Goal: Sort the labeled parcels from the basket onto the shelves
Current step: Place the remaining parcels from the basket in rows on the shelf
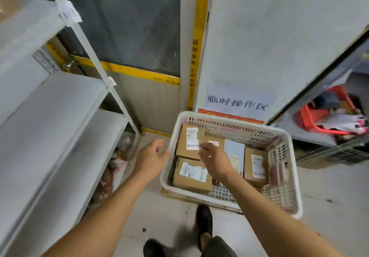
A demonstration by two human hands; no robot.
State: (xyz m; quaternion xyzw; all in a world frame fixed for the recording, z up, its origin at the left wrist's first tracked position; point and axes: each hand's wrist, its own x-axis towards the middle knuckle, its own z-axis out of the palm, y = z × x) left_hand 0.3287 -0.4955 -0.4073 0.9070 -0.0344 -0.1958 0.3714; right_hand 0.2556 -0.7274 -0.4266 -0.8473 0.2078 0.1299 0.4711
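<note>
A white slotted plastic basket (287,137) stands on the floor and holds several labeled cardboard parcels. One brown box (186,157) lies at the far left, another (191,183) at the near left, a third (247,167) on the right, and a pale flat packet (234,149) sits between them. My right hand (214,160) reaches into the basket over the middle parcels, fingers bent, holding nothing that I can see. My left hand (150,157) hovers just outside the basket's left rim with relaxed fingers. White metal shelves (60,105) stand to the left.
A white panel with a paper sign (239,99) rises behind the basket. A red basket (323,117) of clutter sits on a low shelf at the right. Bags lie under the left shelving. My shoes (203,222) are on the pale floor below.
</note>
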